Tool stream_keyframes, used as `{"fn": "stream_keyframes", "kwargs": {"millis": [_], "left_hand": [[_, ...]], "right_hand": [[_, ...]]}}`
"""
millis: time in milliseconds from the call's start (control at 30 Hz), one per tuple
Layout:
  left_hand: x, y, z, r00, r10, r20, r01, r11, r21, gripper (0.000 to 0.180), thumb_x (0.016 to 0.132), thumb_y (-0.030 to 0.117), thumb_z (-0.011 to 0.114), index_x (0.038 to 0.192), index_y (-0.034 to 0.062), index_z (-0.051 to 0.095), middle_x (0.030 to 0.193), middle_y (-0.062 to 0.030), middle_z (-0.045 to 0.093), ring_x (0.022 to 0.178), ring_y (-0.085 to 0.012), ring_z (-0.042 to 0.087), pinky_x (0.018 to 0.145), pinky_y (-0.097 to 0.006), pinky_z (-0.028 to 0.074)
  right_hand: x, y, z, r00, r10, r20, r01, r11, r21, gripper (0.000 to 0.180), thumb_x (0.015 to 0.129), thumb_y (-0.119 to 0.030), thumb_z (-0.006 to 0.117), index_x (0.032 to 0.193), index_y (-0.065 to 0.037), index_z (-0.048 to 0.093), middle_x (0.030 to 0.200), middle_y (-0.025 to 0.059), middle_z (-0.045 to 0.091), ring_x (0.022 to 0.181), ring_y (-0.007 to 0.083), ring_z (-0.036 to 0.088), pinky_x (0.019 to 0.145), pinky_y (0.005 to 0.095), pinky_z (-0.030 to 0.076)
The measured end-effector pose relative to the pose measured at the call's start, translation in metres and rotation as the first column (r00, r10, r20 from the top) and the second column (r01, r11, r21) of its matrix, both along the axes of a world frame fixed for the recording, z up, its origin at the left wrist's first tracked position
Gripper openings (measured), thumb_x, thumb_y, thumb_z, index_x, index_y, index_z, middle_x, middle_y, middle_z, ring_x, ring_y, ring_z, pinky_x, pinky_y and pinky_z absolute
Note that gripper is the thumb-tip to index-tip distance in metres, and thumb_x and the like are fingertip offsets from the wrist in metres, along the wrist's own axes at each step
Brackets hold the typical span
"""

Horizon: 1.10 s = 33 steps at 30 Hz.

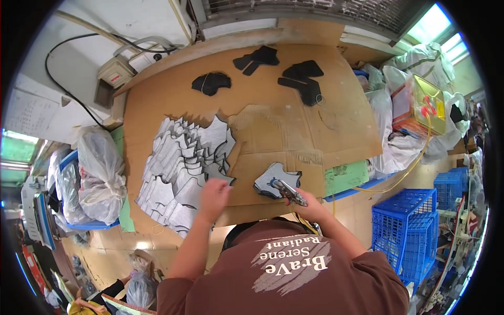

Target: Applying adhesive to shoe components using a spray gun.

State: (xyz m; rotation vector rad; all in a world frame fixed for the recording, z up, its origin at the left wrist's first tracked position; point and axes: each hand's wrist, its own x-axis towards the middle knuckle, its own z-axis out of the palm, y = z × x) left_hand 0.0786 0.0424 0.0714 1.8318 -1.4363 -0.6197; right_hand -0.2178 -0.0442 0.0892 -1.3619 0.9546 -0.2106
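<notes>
The right hand (308, 206) grips a spray gun (290, 192) over four o'clock's stack (274, 174), seemingly unspread; the left hand (214, 199) (grasp unclear) adjoins eight o'clock's fanned pieces (178, 185).

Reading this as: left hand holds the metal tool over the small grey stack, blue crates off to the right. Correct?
One slip: the head view shows the right hand holding the metal tool over the small grey stack. The left hand is by the larger grey pile. Blue crates off to the right: correct.
</notes>
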Motion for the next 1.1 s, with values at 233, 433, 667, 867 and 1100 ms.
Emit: {"fn": "stream_keyframes", "kwargs": {"millis": [233, 433, 667, 867, 1100], "left_hand": [[-0.062, -0.036, -0.043, 0.996, -0.081, -0.037, 0.083, 0.996, 0.045, 0.033, 0.068, 0.018, 0.072, 0.094, 0.0008, 0.062, 0.086, -0.0141, 0.056, 0.08, -0.0285, 0.054, 0.072, -0.034, 0.044], [-0.067, -0.04, -0.038, 0.99, -0.087, -0.11, 0.099, 0.989, 0.108, 0.03, 0.062, 0.011, 0.073, 0.088, -0.0006, 0.063, 0.079, -0.014, 0.055, 0.077, -0.0303, 0.054, 0.07, -0.037, 0.044], [-0.07, -0.039, -0.037, 0.995, -0.068, -0.074, 0.072, 0.995, 0.065, 0.027, 0.061, 0.009, 0.073, 0.084, 0.0, 0.062, 0.077, -0.0131, 0.055, 0.077, -0.0302, 0.054, 0.07, -0.037, 0.044], [-0.072, -0.039, -0.037, 0.995, -0.063, -0.073, 0.066, 0.996, 0.052, 0.026, 0.061, 0.009, 0.072, 0.083, 0.0002, 0.061, 0.078, -0.0128, 0.055, 0.078, -0.03, 0.054, 0.071, -0.037, 0.043], [-0.072, -0.037, -0.046, 0.991, 0.025, -0.128, -0.029, 0.999, -0.029, 0.017, 0.067, 0.008, 0.068, 0.08, -0.0001, 0.061, 0.074, -0.0128, 0.057, 0.074, -0.0281, 0.056, 0.069, -0.035, 0.045]], "right_hand": [[0.004, 0.0, 0.004, 1.0, 0.013, 0.024, -0.013, 1.0, -0.007, 0.023, 0.072, -0.005, 0.051, 0.095, -0.004, 0.054, 0.081, 0.001, 0.056, 0.077, 0.0097, 0.051, 0.074, 0.0241, 0.042], [0.004, 0.002, -0.003, 1.0, 0.003, 0.007, -0.003, 1.0, 0.023, 0.021, 0.073, -0.006, 0.051, 0.093, -0.004, 0.055, 0.079, 0.0005, 0.056, 0.074, 0.0087, 0.051, 0.07, 0.0229, 0.041], [0.001, 0.001, -0.005, 0.998, -0.064, -0.01, 0.065, 0.996, 0.054, 0.015, 0.074, -0.007, 0.057, 0.089, -0.004, 0.055, 0.073, 0.0017, 0.055, 0.07, 0.0103, 0.049, 0.065, 0.0258, 0.041], [-0.004, -0.006, 0.012, 0.984, -0.178, -0.012, 0.178, 0.982, 0.061, 0.017, 0.073, -0.004, 0.053, 0.09, -0.004, 0.054, 0.074, 0.0005, 0.055, 0.07, 0.0093, 0.049, 0.065, 0.0243, 0.041], [-0.005, -0.008, 0.017, 0.985, -0.173, -0.01, 0.173, 0.985, -0.004, 0.02, 0.072, -0.002, 0.049, 0.091, -0.004, 0.054, 0.079, 0.001, 0.056, 0.075, 0.0107, 0.05, 0.071, 0.0255, 0.042]]}}
